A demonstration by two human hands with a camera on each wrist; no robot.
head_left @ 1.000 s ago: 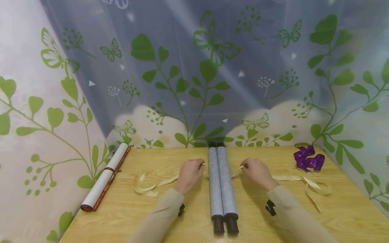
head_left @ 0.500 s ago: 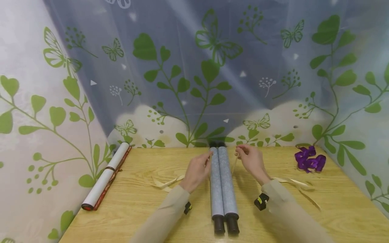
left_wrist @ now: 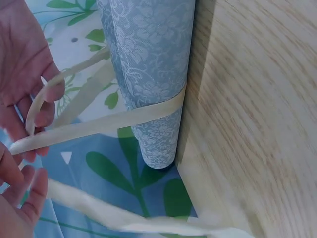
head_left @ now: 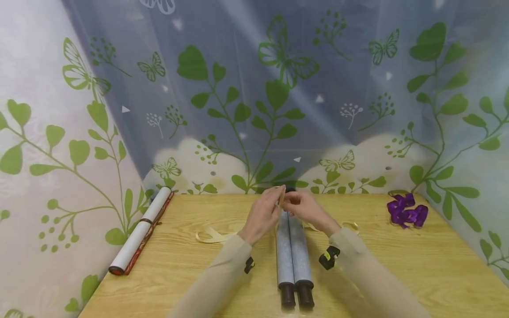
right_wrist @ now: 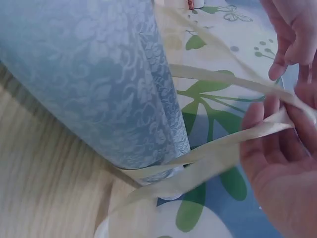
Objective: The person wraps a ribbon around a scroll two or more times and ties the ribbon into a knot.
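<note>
Two blue-grey scrolls (head_left: 292, 256) with floral fabric and dark end knobs lie side by side on the table, pointing away from me. A cream ribbon (left_wrist: 99, 125) passes round them near the far end, its lengths rising to my hands. My left hand (head_left: 259, 218) is above the scrolls, fingers pinching the ribbon. Close beside it, my right hand (head_left: 312, 211) holds ribbon in its curled fingers; the right wrist view shows strips (right_wrist: 262, 130) crossing those fingers. Where the strips meet between the hands, fingers partly hide them. Loose ribbon trails behind both wrists.
At the left edge of the wooden table (head_left: 159, 282) lies a white rolled scroll (head_left: 141, 234) with a brown band and red side. A purple ribbon bundle (head_left: 406, 211) sits at the back right. A leaf-patterned curtain (head_left: 222, 145) stands behind the table.
Both hands have come inward and lifted from either side of the scrolls, meeting above the far end with the cream ribbon. The trailing ribbon tails have been drawn in, most clearly on the right.
</note>
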